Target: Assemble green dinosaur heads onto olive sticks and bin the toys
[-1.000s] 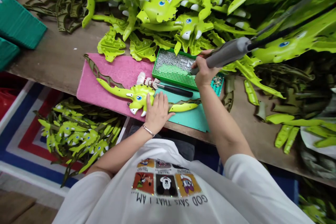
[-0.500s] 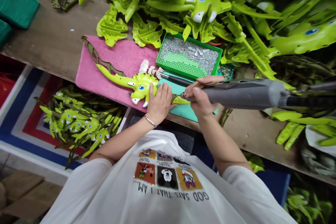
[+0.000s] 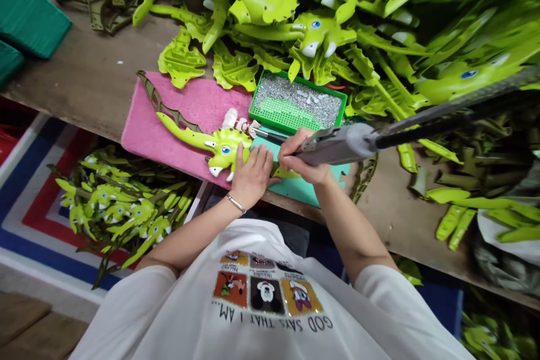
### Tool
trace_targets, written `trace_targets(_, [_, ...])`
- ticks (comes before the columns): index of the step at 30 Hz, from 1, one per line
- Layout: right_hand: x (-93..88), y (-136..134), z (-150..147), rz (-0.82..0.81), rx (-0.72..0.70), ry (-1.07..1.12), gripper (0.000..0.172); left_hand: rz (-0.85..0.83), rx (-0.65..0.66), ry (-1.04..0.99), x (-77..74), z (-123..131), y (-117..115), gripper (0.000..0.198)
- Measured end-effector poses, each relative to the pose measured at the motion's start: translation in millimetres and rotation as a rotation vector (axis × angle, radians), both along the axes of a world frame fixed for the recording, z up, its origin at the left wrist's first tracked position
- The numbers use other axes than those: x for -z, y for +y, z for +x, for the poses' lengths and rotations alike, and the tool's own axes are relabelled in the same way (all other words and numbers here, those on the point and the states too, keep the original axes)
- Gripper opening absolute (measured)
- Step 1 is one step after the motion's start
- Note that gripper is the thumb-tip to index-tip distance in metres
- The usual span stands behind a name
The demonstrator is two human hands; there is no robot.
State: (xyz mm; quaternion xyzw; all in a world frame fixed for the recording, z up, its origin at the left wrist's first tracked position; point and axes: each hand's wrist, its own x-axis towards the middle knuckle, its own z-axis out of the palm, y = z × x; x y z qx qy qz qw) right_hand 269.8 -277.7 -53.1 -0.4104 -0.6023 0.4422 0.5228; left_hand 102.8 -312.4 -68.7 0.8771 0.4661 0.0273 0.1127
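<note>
A lime-green toy bow with a horned dinosaur head [image 3: 225, 149] lies across the mats, its olive limb reaching up left. My left hand [image 3: 252, 174] rests flat on the bow just right of the head, fingers stretched out and thumb apart. In my right hand [image 3: 304, 157] is a grey electric screwdriver [image 3: 343, 145], fingers wrapped round its front end. Its tip is hidden behind the hand, over the bow's right part. Beside the hands a black-handled tool with a metal shaft [image 3: 272, 136] lies on the turquoise mat [image 3: 310, 194].
A green basket [image 3: 276, 118] of small screws stands behind the pink mat [image 3: 147, 129]. Lime-green toy parts [image 3: 270, 0] pile up at the back and right. Below left, a bin [image 3: 25, 191] holds several finished-looking bows [image 3: 130, 208]. A black cable [image 3: 405, 132] trails from the screwdriver.
The screwdriver has tilted more upright, and my right hand has shifted slightly left with it. My left hand stays on the bow. The view has shifted a little.
</note>
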Motion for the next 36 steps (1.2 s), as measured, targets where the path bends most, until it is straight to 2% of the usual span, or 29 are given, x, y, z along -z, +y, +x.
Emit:
trace_targets(2, [-9.3,9,2,0.093,0.088,0.093,0.034,-0.011,0.007,-0.01,-5.2,-4,2,0.057])
trace_targets(4, [-14.1,25,7,0.203,0.322,0.164,0.035,-0.005,0.0,-0.015,-8.8,-5,3,0.06])
trace_targets(6, [-12.4,45,13,0.27,0.566,0.178,0.038,0.006,-0.015,-0.016,-10.0,-5,2,0.063])
trace_targets(7, [-9.4,56,16,0.277,0.644,0.176,0.039,0.012,-0.025,-0.017,-9.7,-5,2,0.064])
trace_targets(9, [-1.1,74,21,0.274,0.71,0.199,0.038,0.023,-0.035,-0.017,-8.3,-3,1,0.064])
trace_targets(13, [14.4,94,24,0.27,0.698,0.276,0.038,0.032,-0.039,-0.011,-5.8,-2,-1,0.061])
trace_targets(19, [22.7,100,24,0.208,0.741,0.203,0.04,0.027,-0.038,-0.012,-5.0,-3,0,0.062])
trace_targets(31, [21.9,104,24,0.157,0.671,0.188,0.042,0.06,-0.038,-0.023,-1.7,-2,0,0.064])
trace_targets(34, [13.9,103,24,0.176,0.683,0.195,0.041,0.071,-0.037,-0.026,0.3,-3,0,0.064])
trace_targets(36, [2.4,92,22,0.22,0.691,0.235,0.038,0.077,-0.038,-0.031,1.2,-3,0,0.064])
